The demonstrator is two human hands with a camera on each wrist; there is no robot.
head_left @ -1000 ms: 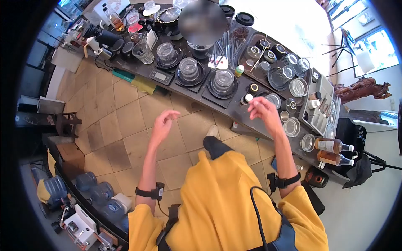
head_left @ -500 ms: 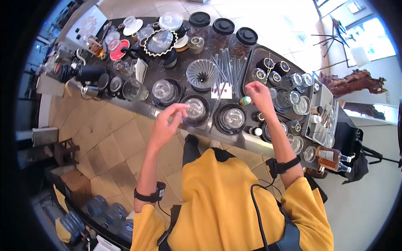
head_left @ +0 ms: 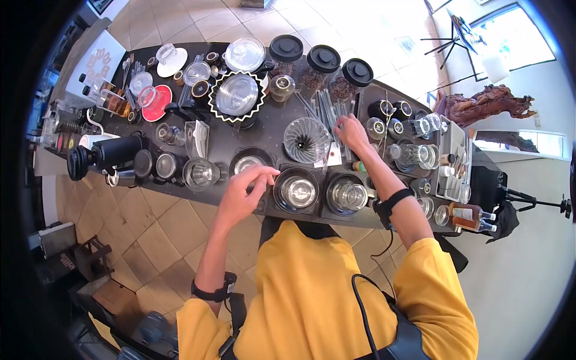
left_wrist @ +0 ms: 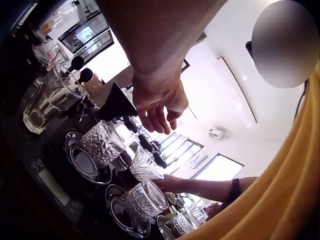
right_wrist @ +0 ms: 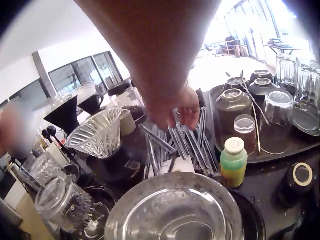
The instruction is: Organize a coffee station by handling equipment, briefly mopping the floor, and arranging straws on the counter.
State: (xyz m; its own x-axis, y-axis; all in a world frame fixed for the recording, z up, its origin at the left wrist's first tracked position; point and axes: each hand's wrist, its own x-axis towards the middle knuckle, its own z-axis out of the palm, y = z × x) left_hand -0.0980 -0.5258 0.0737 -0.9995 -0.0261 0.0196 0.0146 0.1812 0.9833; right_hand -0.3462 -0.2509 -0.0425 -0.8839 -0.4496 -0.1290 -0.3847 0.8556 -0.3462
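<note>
My right hand (head_left: 353,133) reaches over a bundle of thin silvery sticks (head_left: 326,111). In the right wrist view its bent fingers point down at the sticks (right_wrist: 159,150); contact cannot be told. A ribbed clear dripper (head_left: 306,141) stands left of that hand, and a small green-and-yellow bottle (right_wrist: 233,162) stands nearer. Loosely bent and holding nothing, my left hand (head_left: 243,195) hangs above the table's near edge, beside an upturned glass on a dark saucer (head_left: 298,192). In the left wrist view the left hand (left_wrist: 160,102) is above patterned glasses (left_wrist: 102,142).
Black-lidded jars (head_left: 323,58) stand at the back. On the right are a tray of cups and glasses, a grey divided tray (head_left: 447,180) and amber bottles (head_left: 471,217). A black grinder (head_left: 117,152) and a glass pitcher (head_left: 200,174) stand left.
The head view has moved closer over the table. My right hand has gone forward and left, past the small bottle to the sticks. My left hand has come over the table's near edge, still empty.
</note>
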